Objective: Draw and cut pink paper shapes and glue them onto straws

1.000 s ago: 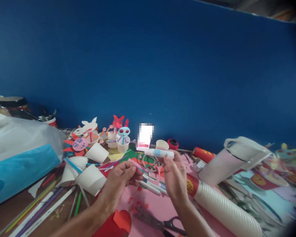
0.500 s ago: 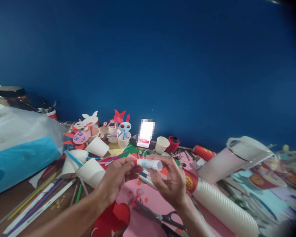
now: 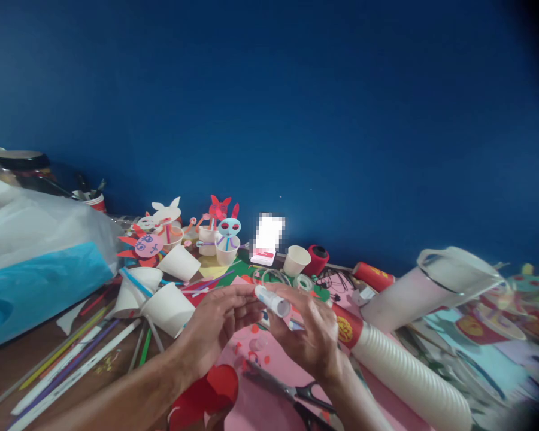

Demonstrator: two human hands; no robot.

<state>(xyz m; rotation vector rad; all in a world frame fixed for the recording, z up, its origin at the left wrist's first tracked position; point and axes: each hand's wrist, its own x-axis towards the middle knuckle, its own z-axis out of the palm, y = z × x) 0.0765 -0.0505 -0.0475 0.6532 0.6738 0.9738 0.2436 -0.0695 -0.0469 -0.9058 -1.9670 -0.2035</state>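
Note:
A white glue stick point(image 3: 273, 302) with a pale blue label sits in the fingers of my right hand point(image 3: 312, 326), its hollow end tilted toward me. My left hand point(image 3: 220, 317) is closed in a pinch at the far end of the tube, where a bit of a small red paper piece point(image 3: 254, 290) shows; most of it is hidden by the fingers. Under both hands lies a pink sheet point(image 3: 251, 401), with black-handled scissors point(image 3: 287, 392) on it. A red paper shape point(image 3: 222, 386) is beside my left wrist.
Paper-cup figures point(image 3: 227, 239) stand at the back, left of a lit phone point(image 3: 267, 239). Tipped cups point(image 3: 170, 308) and straws point(image 3: 67, 371) lie on the left. A long stack of paper cups point(image 3: 408, 371) and a white pitcher point(image 3: 413, 287) are on the right.
The glue stick has turned in my right hand, so its hollow end now points lower and more toward me. My left fingers have straightened somewhat near its other end.

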